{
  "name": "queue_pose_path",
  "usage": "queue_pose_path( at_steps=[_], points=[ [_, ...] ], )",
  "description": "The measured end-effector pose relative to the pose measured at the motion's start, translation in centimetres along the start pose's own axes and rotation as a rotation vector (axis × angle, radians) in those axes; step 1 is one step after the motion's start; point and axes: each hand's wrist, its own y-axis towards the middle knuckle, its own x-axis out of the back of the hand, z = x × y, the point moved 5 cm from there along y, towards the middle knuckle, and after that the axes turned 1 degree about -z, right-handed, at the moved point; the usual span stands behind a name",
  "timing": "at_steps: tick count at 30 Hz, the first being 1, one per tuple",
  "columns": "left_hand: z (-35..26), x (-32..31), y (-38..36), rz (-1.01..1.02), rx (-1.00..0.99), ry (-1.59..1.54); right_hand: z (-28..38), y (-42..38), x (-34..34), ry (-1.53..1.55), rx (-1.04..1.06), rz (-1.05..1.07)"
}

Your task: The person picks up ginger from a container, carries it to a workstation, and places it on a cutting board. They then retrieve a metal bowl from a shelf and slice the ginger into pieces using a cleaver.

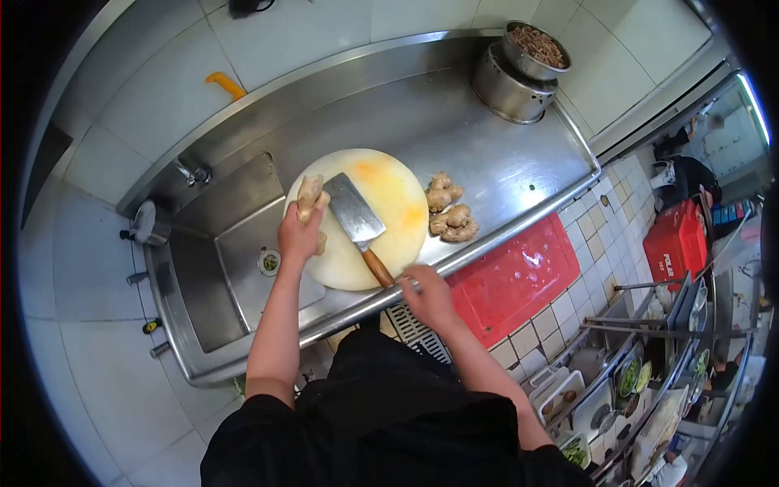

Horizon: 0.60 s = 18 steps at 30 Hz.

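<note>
My left hand (299, 237) is closed around a knobbly piece of ginger (310, 195), held over the left side of a round white cutting board (398, 183). Part of the ginger also shows below the fingers. A cleaver (355, 209) lies flat on the board, its wooden handle pointing toward me and reaching past the board's near edge. Beside the handle's end is my right hand (428, 297), fingers bent with a gap between them; whether it touches the handle is hard to see. Two more ginger roots (454, 223) sit right of the board.
The board rests on a steel counter (503, 162) with a sink (203, 276) at left and a tap (193, 172) behind. A bowl of brownish food (535, 50) stands on a steel pot (511, 89). A red board (519, 276) lies below the counter's front edge. Shelves (617, 381) stand at right.
</note>
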Motion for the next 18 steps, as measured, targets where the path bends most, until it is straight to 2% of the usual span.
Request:
queue_pose_path(
  at_steps=[1,2,4,5,7,8,9,12,13,14,16,18],
  points=[
    [-0.6,0.1,1.6,0.011,-0.005,-0.007,1.8,2.6,-2.3,-0.135,-0.057,0.125],
    [-1.2,0.2,3.1,0.034,-0.011,0.044,2.8,3.9,-4.1,-0.224,-0.001,0.146],
    [-1.8,-0.3,5.2,0.067,-0.01,0.088,2.2,5.6,-6.9,-0.459,-0.052,0.272],
    [-2.2,-0.8,6.2,0.087,-0.038,0.148,1.9,6.4,-7.0,-0.468,-0.056,0.273],
    [-1.9,-2.1,7.8,0.122,-0.052,0.198,0.8,7.1,-5.2,-0.34,-0.366,0.313],
    [-1.6,-3.0,8.4,0.187,-0.062,0.189,1.3,7.0,-3.0,-0.378,-0.364,0.343],
    [-1.5,-3.6,8.8,0.249,-0.077,0.182,-0.5,6.8,-1.6,-0.348,-0.407,0.28],
    [-2.6,-4.3,8.8,0.298,-0.083,0.203,0.9,5.7,3.3,-0.299,-0.441,0.344],
    [-3.1,-4.7,8.9,0.334,-0.085,0.234,0.9,5.3,4.5,-0.388,-0.457,0.339],
    [-2.9,-5.2,8.8,0.334,-0.097,0.233,1.1,4.5,5.1,-0.473,-0.477,0.329],
    [-3.1,-7.0,9.1,0.268,-0.22,0.278,0.9,3.7,5.1,-0.485,-0.482,0.284],
    [-3.3,-7.8,8.9,0.207,-0.242,0.296,0.1,3.0,3.7,-0.471,-0.462,0.211]
  ],
)
